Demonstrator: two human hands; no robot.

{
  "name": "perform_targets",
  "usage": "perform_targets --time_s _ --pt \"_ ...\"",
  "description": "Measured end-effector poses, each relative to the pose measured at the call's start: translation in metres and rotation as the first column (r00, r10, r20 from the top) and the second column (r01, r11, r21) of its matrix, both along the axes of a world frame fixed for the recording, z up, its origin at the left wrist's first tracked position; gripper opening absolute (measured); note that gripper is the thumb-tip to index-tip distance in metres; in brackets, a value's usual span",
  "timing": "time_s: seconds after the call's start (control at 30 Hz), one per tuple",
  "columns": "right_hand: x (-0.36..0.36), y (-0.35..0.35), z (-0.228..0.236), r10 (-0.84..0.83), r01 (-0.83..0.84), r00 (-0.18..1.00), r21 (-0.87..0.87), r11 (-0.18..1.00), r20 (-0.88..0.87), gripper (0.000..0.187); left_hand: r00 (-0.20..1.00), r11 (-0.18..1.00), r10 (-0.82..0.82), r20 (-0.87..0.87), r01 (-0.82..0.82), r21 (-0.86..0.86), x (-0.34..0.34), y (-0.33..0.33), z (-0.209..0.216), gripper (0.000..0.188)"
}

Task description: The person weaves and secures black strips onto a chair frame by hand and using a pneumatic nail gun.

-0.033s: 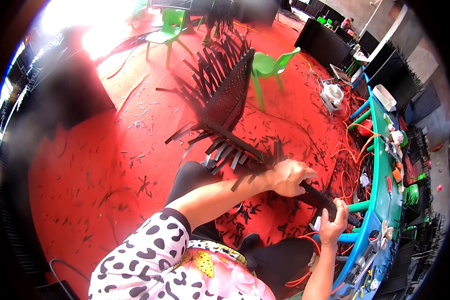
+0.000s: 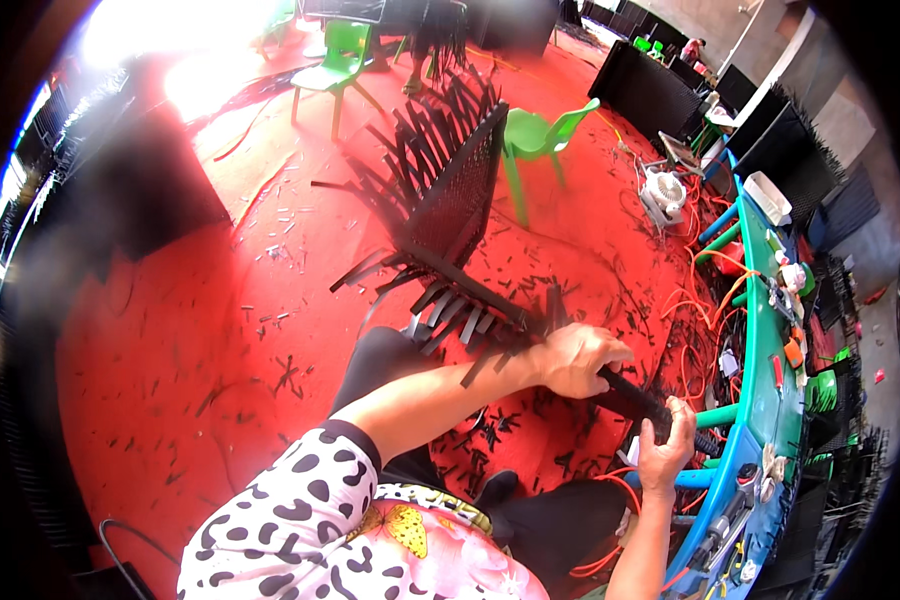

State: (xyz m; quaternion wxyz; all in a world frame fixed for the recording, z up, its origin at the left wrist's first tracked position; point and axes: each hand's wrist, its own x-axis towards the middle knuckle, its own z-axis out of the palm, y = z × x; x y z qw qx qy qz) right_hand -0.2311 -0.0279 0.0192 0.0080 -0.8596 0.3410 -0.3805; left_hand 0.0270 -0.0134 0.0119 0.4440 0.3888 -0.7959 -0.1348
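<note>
The fingers of the left hand (image 2: pixel 573 360) are curled over the bar of a black woven frame (image 2: pixel 458 195); its near end is met by the right hand (image 2: pixel 667 448), whose grip cannot be told. The frame, stretched out over the red floor (image 2: pixel 170 400), is judged light and stiff, best held by bare edges. Handling is hampered by springy loose strips (image 2: pixel 483 322), the tabletop (image 2: pixel 765 415) and a green chair (image 2: pixel 532 130).

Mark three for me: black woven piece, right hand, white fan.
Black woven piece (image 2: pixel 452 208): head view, on the mesh of its raised panel.
Right hand (image 2: pixel 665 454): head view, on the middle of the hand.
White fan (image 2: pixel 665 188): head view, on its round front.
</note>
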Motion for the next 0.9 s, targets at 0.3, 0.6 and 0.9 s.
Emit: perform_targets --time_s 0.3,0.6,0.9 --pt "0.015 -0.013 -0.006 -0.172 0.18 0.901 -0.018 0.984 -0.399 0.055 1.0 1.0 0.005 0.015 -0.005 0.03 0.0 0.003 0.0 0.044" --pt "0.011 -0.013 -0.018 -0.207 0.203 0.869 -0.057 0.978 -0.45 0.051 1.0 1.0 0.006 0.006 -0.006 0.024 -0.002 0.012 -0.008 0.048" --pt "0.011 -0.01 -0.019 -0.234 0.211 0.865 -0.102 0.972 -0.445 0.045 0.987 0.944 0.142 0.07 -0.114 -0.311 -0.015 0.026 -0.012 0.039"
